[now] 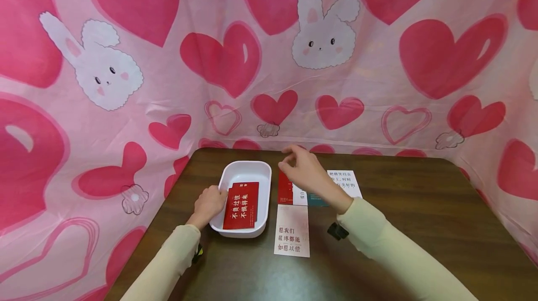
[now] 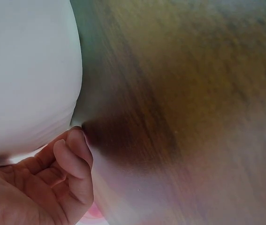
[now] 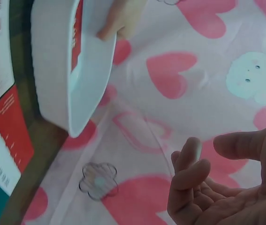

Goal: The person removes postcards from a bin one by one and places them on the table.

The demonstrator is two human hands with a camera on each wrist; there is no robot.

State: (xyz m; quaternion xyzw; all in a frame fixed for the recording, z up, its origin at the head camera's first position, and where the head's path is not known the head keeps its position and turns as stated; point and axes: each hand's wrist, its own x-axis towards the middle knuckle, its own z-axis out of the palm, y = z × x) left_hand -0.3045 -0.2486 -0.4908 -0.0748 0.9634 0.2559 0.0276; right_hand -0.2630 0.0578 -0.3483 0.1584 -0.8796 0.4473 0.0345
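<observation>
From over the shoulder, in the head view, I see a white tray [image 1: 248,174] on the dark, wood-grained counter [image 1: 403,217], red cards [image 1: 240,207] lying inside it. The left hand [image 1: 210,204] grips the tray's left rim. The right hand [image 1: 306,170] hangs above the loose cards, thumb parted from loosely bent fingers, holding nothing. Below it lie a red card [image 1: 285,191], a teal card [image 1: 318,199] and a white card [image 1: 346,182]; a pale card [image 1: 292,231] is nearer the person. They should be light, springy and easily creased, perhaps slippery on that smooth top; I'd lift one by an edge, pinching both faces. The tray looks like stiff, light plastic, best held by its rim.

In the left wrist view, the curled fingers sit against the tray's smooth, rounded outer wall; the thumb's hold isn't clear from there.

In the right wrist view, there's a modest gap between thumb and fingertips, against soft, faintly creased pink cloth [image 3: 142,103] printed with hearts.
</observation>
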